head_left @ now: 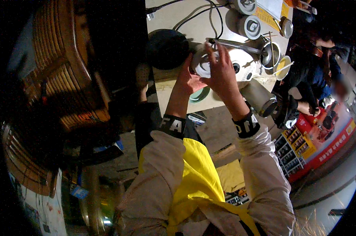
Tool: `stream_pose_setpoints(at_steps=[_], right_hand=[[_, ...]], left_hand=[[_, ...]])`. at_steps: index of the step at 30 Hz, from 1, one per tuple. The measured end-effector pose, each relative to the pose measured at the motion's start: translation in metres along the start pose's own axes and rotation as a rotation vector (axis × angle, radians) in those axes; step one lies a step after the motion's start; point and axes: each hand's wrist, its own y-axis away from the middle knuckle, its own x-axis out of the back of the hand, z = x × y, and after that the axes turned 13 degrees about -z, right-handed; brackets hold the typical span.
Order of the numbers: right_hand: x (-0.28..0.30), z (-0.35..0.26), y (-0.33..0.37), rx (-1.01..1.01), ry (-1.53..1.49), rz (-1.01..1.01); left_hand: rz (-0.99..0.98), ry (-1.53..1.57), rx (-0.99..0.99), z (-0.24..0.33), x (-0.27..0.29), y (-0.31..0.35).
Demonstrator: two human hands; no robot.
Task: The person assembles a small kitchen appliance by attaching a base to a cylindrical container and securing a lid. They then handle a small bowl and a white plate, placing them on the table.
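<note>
Both hands are over the table, around a whitish round container [202, 66] seen from above. My left hand [188, 80] curls round its left and near side. My right hand [222, 70] grips it from the right, with fingers reaching over its top. Just right of it is a white rounded appliance [244, 59] with dark knobs, partly hidden by my right hand. A dark metal bar-shaped tool [241, 46] lies across the far side of these. Below my hands sits a green bowl [200, 95], partly covered by my wrists.
A black round object [168, 49] lies left of my hands. Drink cans [252, 26], a steel cup [270, 56] with sticks, a yellow-lined bowl [283, 67] and a tilted grey canister [260, 97] stand at right. A black cable [193, 17] crosses the far side. People sit beyond the right edge.
</note>
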Motion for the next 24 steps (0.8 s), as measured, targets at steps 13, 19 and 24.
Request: stream_pose_setpoints(at_steps=[13, 19, 24], right_hand=[[-0.023, 0.041, -0.012, 0.578, 0.445, 0.023], [-0.025, 0.017, -0.005, 0.158, 0.036, -0.004], [-0.027, 0.006, -0.017, -0.507, -0.443, -0.147]], left_hand=[[0.061, -0.006, 0.013, -0.003, 0.017, 0.005], [0.079, 0.043, -0.104, -0.005, 0.018, -0.007], [0.248, 0.149, -0.044, -0.005, 0.027, -0.008]])
